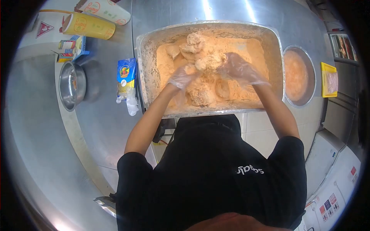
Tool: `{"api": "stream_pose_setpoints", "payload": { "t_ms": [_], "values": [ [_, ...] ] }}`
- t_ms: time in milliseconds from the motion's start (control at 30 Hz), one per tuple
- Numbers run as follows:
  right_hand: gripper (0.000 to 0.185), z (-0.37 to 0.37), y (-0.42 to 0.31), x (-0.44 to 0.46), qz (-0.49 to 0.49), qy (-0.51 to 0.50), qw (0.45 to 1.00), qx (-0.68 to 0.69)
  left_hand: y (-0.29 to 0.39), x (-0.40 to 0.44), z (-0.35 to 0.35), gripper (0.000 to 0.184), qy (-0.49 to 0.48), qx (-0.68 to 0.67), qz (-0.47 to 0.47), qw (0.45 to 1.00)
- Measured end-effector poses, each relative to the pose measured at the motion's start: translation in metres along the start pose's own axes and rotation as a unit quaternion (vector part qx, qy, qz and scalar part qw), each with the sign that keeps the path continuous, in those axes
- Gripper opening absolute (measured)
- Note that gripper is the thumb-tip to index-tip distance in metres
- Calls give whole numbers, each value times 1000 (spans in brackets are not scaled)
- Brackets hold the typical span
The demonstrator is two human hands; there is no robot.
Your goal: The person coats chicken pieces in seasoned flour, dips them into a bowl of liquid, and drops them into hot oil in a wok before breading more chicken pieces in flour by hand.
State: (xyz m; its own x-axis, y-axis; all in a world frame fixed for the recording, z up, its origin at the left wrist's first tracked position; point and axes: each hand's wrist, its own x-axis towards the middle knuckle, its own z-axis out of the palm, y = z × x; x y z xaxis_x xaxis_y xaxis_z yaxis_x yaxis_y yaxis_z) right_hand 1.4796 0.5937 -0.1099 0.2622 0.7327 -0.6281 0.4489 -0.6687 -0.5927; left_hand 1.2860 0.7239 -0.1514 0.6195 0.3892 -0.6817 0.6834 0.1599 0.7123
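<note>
A large metal tray [279,57] holds orange-tinted flour [250,57] and several thickly coated chicken pieces. Both my hands wear clear plastic gloves. Above the flour, one coated chicken piece [209,61] is gripped between them. My left hand [183,76] has its fingers closed at the left end of this piece, and my right hand [236,68] grips its right end. Behind it, another coated chicken piece [194,42] rests at the tray's far side. Nearer to me, a coated lump [201,96] lies in the flour below my hands.
A round metal bowl [311,82] of orange-tinted liquid or batter adjoins the tray's right side. On the left are a blue and yellow packet [126,73] and a steel bowl [81,86]. Printed cups [90,26] lie at the back left. A yellow tray [324,79] is far right.
</note>
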Motion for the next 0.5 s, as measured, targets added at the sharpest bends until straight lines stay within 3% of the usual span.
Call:
{"api": "stream_pose_setpoints", "payload": {
  "t_ms": [33,67,133,167,233,267,333,367,400,500],
  "values": [
    [57,-5,-3,-2,24,-19,999,-27,6,-5,-7,67,24,34,-10,999],
    [52,3,13,-1,-79,89,990,-75,-8,3,-17,69,66,62,35,995],
    [42,25,60,7,-279,297,898,-166,-45,30,-39,75,151,115,128,973],
    [48,19,48,7,-183,218,953,-102,-24,15,-47,86,133,74,159,975],
    [59,-2,15,7,19,50,998,30,11,8,-52,96,203,105,28,973],
    [61,-14,0,-7,35,59,992,103,18,7,-53,100,236,121,-39,963],
    [66,-38,-29,-33,54,86,965,242,-17,66,-53,108,225,63,8,972],
    [68,-36,-21,-16,77,106,948,291,-23,89,-51,112,220,34,35,974],
    [70,-24,1,17,101,126,926,341,-8,85,-44,113,204,23,-1,979],
    [75,10,16,77,40,114,904,411,29,91,-13,107,154,75,-19,985]
  ]
}}
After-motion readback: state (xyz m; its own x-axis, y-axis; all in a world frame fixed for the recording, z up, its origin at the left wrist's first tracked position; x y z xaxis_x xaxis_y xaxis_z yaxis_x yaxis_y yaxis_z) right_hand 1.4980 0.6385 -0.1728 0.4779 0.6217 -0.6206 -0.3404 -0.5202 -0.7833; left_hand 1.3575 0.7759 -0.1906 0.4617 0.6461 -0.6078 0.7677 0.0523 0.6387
